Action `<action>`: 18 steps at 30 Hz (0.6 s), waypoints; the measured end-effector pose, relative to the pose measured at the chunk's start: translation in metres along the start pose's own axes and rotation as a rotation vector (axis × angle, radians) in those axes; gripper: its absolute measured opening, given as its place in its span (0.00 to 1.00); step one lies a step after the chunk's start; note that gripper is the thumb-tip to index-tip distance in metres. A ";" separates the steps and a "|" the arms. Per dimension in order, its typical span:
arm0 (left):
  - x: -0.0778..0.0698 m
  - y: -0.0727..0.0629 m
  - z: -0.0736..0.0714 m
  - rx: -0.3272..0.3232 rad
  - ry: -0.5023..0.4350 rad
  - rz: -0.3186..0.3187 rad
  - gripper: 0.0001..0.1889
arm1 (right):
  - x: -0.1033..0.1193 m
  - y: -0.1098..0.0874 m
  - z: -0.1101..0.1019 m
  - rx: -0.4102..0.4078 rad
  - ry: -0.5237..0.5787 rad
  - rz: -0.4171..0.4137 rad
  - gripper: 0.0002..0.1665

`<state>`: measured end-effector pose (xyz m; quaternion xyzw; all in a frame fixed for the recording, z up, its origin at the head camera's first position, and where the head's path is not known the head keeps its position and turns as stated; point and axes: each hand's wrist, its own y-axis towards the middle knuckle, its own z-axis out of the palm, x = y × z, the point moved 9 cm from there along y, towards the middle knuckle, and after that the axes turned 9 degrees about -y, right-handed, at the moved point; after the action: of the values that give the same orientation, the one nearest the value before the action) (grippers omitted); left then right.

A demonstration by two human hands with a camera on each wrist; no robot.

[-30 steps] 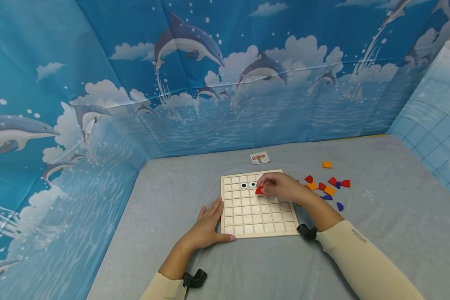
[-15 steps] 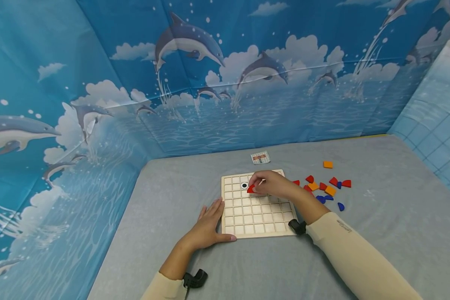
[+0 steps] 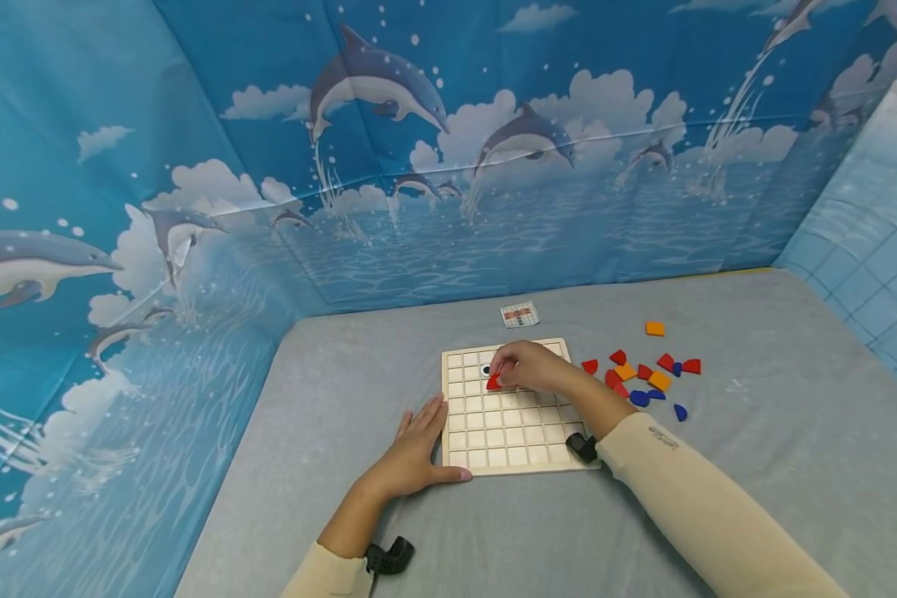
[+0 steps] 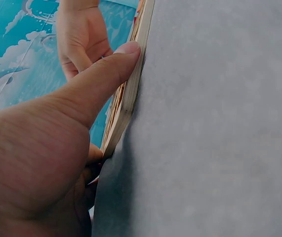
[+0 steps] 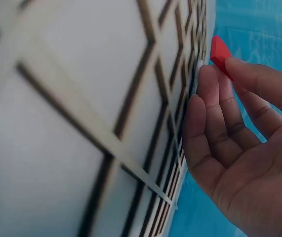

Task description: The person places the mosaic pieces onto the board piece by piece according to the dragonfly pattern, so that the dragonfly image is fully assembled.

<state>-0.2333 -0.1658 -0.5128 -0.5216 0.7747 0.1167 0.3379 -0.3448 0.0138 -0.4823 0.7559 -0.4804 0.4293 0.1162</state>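
Nearest is the person's left hand (image 3: 409, 455); its fingers lie straight at the left side of the wooden grid board (image 3: 506, 435), and the thumb, apart from them, rests on the near edge. Over the board's far part, the right hand (image 3: 526, 365) pinches a red piece (image 5: 220, 54) between thumb and fingers, near a white tile (image 3: 486, 370) with black dot. To the right, loose coloured pieces (image 3: 624, 371) lie on grey cloth (image 3: 762, 448). Beyond the board there is a printed card (image 3: 519, 314), then a dolphin backdrop (image 3: 374, 257).

Head view was evenly lit; right wrist view was dimmer, the board (image 5: 91, 113) blurred at close range.
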 end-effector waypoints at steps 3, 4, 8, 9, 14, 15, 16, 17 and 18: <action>0.000 0.000 0.000 0.002 -0.001 -0.002 0.62 | 0.000 0.002 0.004 0.010 -0.021 0.000 0.07; 0.000 0.000 0.000 0.002 0.000 -0.002 0.62 | 0.000 0.002 0.005 0.013 -0.028 -0.001 0.07; 0.000 0.000 -0.001 -0.001 -0.002 -0.002 0.62 | 0.000 0.005 0.007 0.013 -0.042 -0.006 0.06; 0.000 0.000 -0.001 -0.003 -0.004 -0.001 0.62 | -0.001 0.005 0.008 0.013 -0.048 -0.007 0.06; 0.001 0.000 0.000 -0.001 -0.008 0.000 0.62 | -0.002 0.009 0.008 -0.003 -0.084 -0.012 0.06; 0.001 0.000 0.000 -0.002 -0.008 0.001 0.62 | -0.002 0.009 0.008 -0.008 -0.093 -0.018 0.06; 0.001 0.000 0.000 -0.003 -0.008 0.002 0.62 | -0.002 0.010 0.008 -0.012 -0.102 -0.024 0.06; 0.002 0.000 0.000 -0.003 -0.007 0.002 0.63 | -0.001 0.011 0.008 -0.015 -0.109 -0.029 0.05; 0.002 0.000 0.000 -0.004 -0.007 0.002 0.63 | -0.001 0.011 0.008 -0.017 -0.115 -0.034 0.05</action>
<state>-0.2338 -0.1672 -0.5135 -0.5210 0.7737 0.1204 0.3396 -0.3494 0.0038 -0.4907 0.7863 -0.4770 0.3792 0.1020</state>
